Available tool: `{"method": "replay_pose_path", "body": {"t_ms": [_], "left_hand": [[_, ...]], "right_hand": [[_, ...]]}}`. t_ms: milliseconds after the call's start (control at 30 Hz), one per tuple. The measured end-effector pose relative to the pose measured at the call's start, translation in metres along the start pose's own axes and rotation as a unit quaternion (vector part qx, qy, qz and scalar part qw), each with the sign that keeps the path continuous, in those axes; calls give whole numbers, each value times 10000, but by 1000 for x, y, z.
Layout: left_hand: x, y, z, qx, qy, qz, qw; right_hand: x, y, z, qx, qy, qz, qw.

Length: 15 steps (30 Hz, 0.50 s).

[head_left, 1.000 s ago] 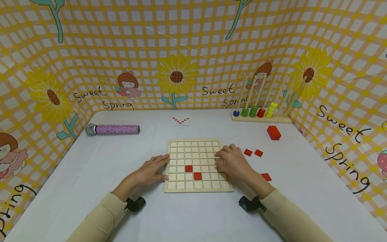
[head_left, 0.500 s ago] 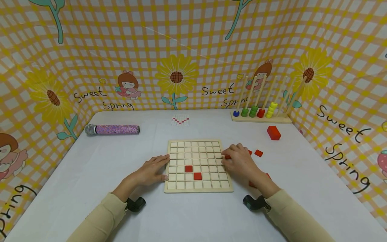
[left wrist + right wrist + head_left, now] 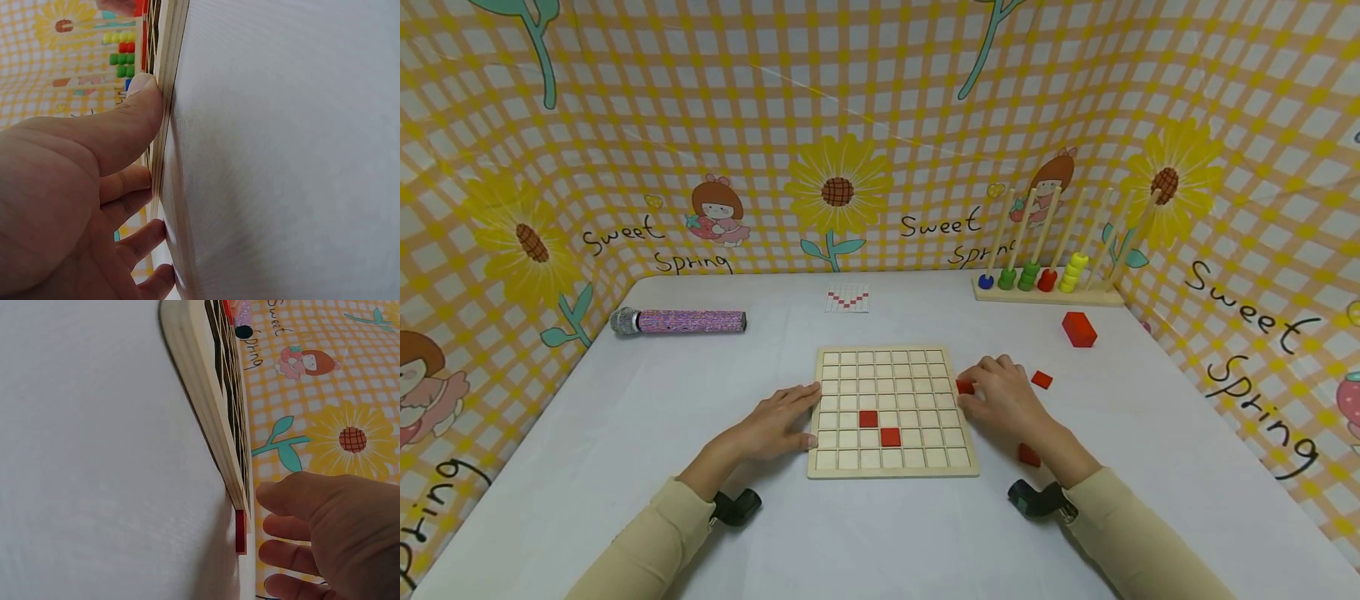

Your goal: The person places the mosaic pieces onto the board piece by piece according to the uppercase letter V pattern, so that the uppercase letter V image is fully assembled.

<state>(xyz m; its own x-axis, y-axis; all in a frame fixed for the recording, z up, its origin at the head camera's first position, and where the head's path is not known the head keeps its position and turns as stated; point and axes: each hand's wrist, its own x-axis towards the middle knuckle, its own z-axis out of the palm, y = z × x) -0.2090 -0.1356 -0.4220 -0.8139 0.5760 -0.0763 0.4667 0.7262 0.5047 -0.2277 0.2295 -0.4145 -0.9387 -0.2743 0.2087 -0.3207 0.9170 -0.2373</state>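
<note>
A wooden grid board (image 3: 842, 372) lies flat on the white table, with two red square tiles in its cells, one a red tile (image 3: 868, 419) and the other a red tile (image 3: 891, 437). My left hand (image 3: 772, 422) rests against the board's left edge, thumb and fingertips touching its side in the left wrist view. Just right of the board, my right hand (image 3: 1006, 400) hovers with relaxed fingers. Close to its fingertips a red tile (image 3: 965, 387) sits at the board's right edge; the right wrist view shows this red tile (image 3: 240, 531) apart from the fingers.
More red tiles lie to the right, including a tile (image 3: 1041, 380) and a tile (image 3: 1028, 455) beside the right wrist. Behind are a patterned card (image 3: 847, 298), a glittery microphone (image 3: 691, 322), a red block (image 3: 1078, 330) and a peg stand (image 3: 1037, 294) with coloured beads.
My right hand has moved right, off the board's right edge, and a red tile now shows there. It covers one tile further right. The left hand and the board stay put.
</note>
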Motion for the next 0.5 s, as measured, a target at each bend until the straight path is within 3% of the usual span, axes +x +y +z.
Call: {"method": "replay_pose_path", "body": {"t_ms": [500], "left_hand": [[0, 0, 0, 20, 24, 23, 10000]], "right_hand": [[-1, 7, 1, -224, -111, 3, 9997]]}}
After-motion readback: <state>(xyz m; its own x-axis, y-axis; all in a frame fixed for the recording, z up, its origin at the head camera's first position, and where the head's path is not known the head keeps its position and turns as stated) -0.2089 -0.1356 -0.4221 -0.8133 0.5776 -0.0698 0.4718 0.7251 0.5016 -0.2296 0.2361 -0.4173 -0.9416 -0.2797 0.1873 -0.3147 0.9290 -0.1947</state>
